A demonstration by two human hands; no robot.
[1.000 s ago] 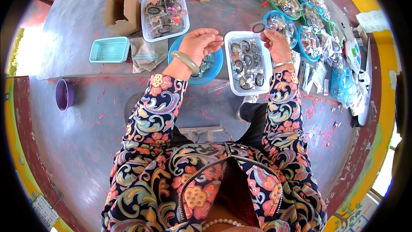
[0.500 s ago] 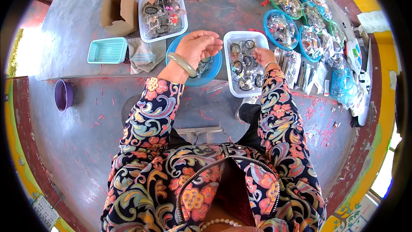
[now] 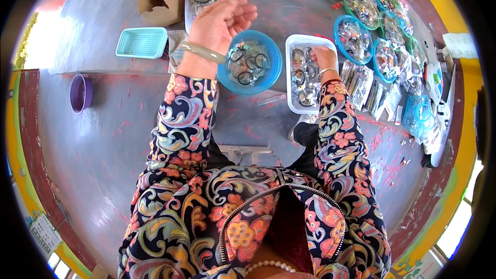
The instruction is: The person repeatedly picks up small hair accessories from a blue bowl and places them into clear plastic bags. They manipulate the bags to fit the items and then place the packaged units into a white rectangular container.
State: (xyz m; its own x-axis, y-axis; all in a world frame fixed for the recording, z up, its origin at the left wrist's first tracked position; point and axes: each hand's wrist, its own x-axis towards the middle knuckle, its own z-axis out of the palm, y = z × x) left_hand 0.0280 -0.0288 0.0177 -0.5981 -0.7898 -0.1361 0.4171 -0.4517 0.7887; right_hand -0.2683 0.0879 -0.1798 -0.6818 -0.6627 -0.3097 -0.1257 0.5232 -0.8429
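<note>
My left hand point(image 3: 219, 23) is raised between the blue basin point(image 3: 276, 67) and the far white tray point(image 3: 188, 5). Its fingers are loosely curved and apart, and nothing shows in them. Clear packets with black hair ties point(image 3: 248, 62) lie in the basin. Over the upper right part of the nearer white tray point(image 3: 290, 98) is my right hand point(image 3: 324, 58), fingers bent down and closed among the packets; what they grip is hidden. More bagged dark hair ties point(image 3: 305, 85) fill that tray. The far tray holds similar bagged pieces, partly behind my left hand.
An open cardboard box point(image 3: 164, 0) and a turquoise basket point(image 3: 142, 43) stand at the left, with a purple tub point(image 3: 81, 94) nearer me. Stacked flat packets point(image 3: 356, 82) lie right of the nearer tray. Several round baskets of bagged goods point(image 3: 354, 39) crowd the far right.
My left hand has moved up and away from the blue basin, uncovering the packets there. My right hand stays at the nearer tray, slightly farther in. The whole view has shifted a little.
</note>
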